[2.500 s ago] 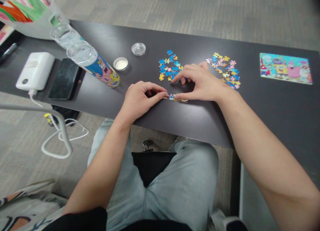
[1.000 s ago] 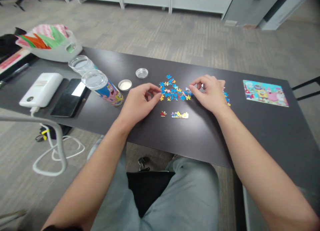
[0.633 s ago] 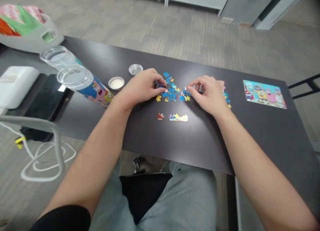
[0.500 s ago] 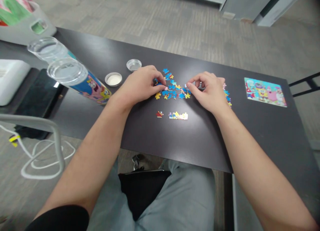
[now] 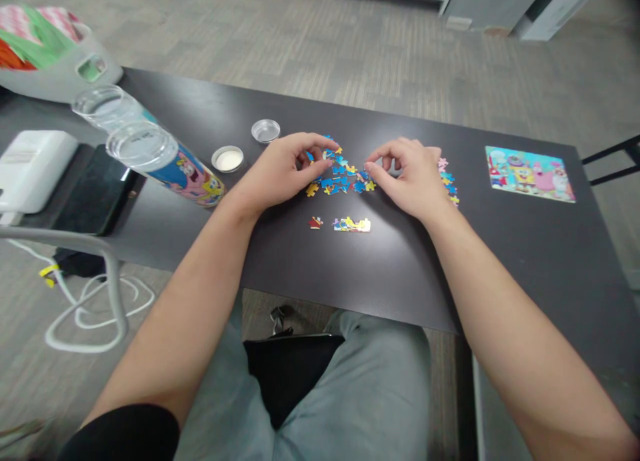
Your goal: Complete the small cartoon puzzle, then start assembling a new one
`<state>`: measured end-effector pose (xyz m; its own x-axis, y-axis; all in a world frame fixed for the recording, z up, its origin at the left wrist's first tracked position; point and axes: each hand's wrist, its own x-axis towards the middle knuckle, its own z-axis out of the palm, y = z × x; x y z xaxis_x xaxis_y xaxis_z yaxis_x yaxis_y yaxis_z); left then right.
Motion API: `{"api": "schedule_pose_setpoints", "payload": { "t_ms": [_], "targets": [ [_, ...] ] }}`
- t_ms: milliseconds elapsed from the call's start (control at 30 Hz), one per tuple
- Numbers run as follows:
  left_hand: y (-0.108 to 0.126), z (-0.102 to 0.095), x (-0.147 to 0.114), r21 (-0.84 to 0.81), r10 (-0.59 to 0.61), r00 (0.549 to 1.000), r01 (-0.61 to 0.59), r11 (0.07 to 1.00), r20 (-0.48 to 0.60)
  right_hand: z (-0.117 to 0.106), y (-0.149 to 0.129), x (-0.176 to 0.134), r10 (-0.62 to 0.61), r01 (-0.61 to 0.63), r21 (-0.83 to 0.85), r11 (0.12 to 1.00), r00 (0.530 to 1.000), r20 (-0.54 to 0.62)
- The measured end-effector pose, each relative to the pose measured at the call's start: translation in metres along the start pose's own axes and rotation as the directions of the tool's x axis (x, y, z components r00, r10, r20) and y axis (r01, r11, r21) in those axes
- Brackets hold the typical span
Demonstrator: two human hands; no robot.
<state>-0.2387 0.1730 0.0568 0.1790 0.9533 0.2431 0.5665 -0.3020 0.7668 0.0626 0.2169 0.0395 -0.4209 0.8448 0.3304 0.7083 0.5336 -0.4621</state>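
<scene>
One small change, and it's on the left side

So the fingers of the bare left hand (image 5: 283,171) are spread now, index lifted and thumb low, over the left part of a loose blue-and-yellow pile of jigsaw pieces (image 5: 341,181). Half a second ago those tips were nearly together. I can't see a piece between them, so my read is that hand has nothing gripped. The bare right hand (image 5: 413,174) has thumb and index tips close together at the pile's right edge; can't tell if they're pinching anything.

Nearer the front edge of the dark grey worktop (image 5: 400,268), a narrow yellow-and-white puzzle strip (image 5: 353,225) and a small red puzzle bit (image 5: 315,222) lie apart from each other, same as before, so I'd say nothing's been joined there.

Just right of the right hand, partly hidden, there's a pink, blue and yellow second heap (image 5: 447,179). Further out right sits a glossy rectangular cartoon card (image 5: 531,174). Over left: a round clear lid (image 5: 265,130) and a shallow round dish with cream-coloured contents (image 5: 228,159).
</scene>
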Motion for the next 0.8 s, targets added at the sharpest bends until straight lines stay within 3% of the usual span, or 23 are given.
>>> {"api": "schedule_pose_setpoints", "payload": {
  "t_ms": [333, 467, 600, 800],
  "targets": [
    [0.032, 0.013, -0.093, -0.202, -0.191, 0.981, 0.179, 0.963, -0.041, -0.002, 0.001, 0.001, -0.092, 0.087, 0.046, 0.995, 0.99, 0.104],
    [0.036, 0.016, -0.095, -0.148, -0.186, 0.982, 0.181, 0.972, -0.024, -0.006, -0.003, -0.003, -0.203, 0.183, 0.124, 0.975, 0.964, 0.171],
    [0.033, 0.018, -0.09, -0.118, -0.153, 0.988, 0.152, 0.981, -0.005, -0.009, -0.008, -0.006, -0.331, 0.286, 0.193, 0.939, 0.903, 0.273],
    [0.033, 0.022, -0.088, -0.055, -0.126, 0.992, 0.126, 0.99, -0.001, -0.006, -0.008, -0.005, -0.36, 0.304, 0.209, 0.929, 0.872, 0.332]
  ]
}}
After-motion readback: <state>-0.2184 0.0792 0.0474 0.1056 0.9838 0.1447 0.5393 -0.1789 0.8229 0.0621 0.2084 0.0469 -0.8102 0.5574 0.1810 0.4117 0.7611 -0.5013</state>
